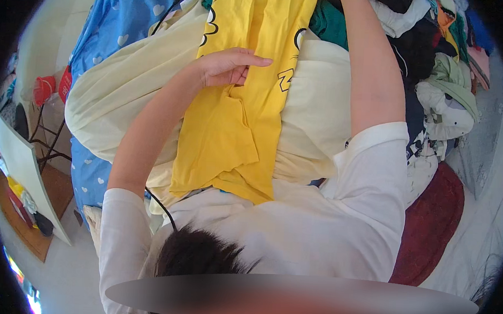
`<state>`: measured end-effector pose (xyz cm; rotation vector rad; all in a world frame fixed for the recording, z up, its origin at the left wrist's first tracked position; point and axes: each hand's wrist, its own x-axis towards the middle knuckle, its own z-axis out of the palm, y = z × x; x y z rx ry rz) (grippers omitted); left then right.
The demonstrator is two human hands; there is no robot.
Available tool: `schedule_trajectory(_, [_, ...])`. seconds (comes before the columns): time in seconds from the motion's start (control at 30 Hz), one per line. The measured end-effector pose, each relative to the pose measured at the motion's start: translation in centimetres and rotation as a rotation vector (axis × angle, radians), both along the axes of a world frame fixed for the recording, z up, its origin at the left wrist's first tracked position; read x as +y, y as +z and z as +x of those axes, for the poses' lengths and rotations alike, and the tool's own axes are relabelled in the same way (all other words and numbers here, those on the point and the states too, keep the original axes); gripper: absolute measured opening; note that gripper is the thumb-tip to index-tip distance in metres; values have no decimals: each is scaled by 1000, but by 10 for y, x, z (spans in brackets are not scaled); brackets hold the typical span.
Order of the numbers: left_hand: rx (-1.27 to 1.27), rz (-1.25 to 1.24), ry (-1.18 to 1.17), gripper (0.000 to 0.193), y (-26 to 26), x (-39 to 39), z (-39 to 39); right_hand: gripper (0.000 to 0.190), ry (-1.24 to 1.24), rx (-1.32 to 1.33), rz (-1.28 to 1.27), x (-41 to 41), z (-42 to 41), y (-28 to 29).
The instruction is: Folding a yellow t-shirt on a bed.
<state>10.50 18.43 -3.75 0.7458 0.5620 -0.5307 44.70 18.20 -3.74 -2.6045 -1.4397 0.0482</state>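
Note:
A yellow printed garment (264, 111) lies lengthwise before me, over a cream cushion or bundled cloth (317, 105), and its near edge reaches my white shirt. Black-outlined cartoon shapes mark both its sides, and a flap of it is folded across the lower middle. My left hand (234, 68) rests over the garment's middle, thumb stretched out to the right and fingers loosely curled; no fabric is plainly held between them. My right arm reaches forward past the top edge of the picture, so my right hand is out of view. Dark green cloth (330, 21) shows beneath the garment's far part.
A pile of mixed clothes (446, 89) lies at the right, by a dark red cushion or mat (429, 223). Blue fabric with white hearts (114, 29) hangs at the left. Beyond it are a red plastic container (44, 90), a metal-legged stand (50, 142) and a white panel (29, 176).

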Motion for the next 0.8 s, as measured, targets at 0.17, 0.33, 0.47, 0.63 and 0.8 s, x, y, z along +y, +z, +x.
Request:
schedule_trajectory(0.17, [2, -6, 15, 47, 15, -6, 3, 20, 35, -81, -17, 11, -5, 4])
schedule_trajectory(0.33, [12, 35, -46, 52, 21, -6, 6, 25, -41, -3, 12, 17, -1, 1])
schedule_trajectory(0.47, [-48, -151, -22, 51, 7, -2, -1, 25, 0, -52, -52, 18, -7, 8])
schedule_trajectory(0.63, [57, -56, -271, 51, 20, -3, 9, 21, 51, -113, -87, 15, -3, 6])
schedule_trajectory(0.8, [19, -173, -115, 57, 7, -16, 2, 16, 63, -239, -14, 22, -4, -1])
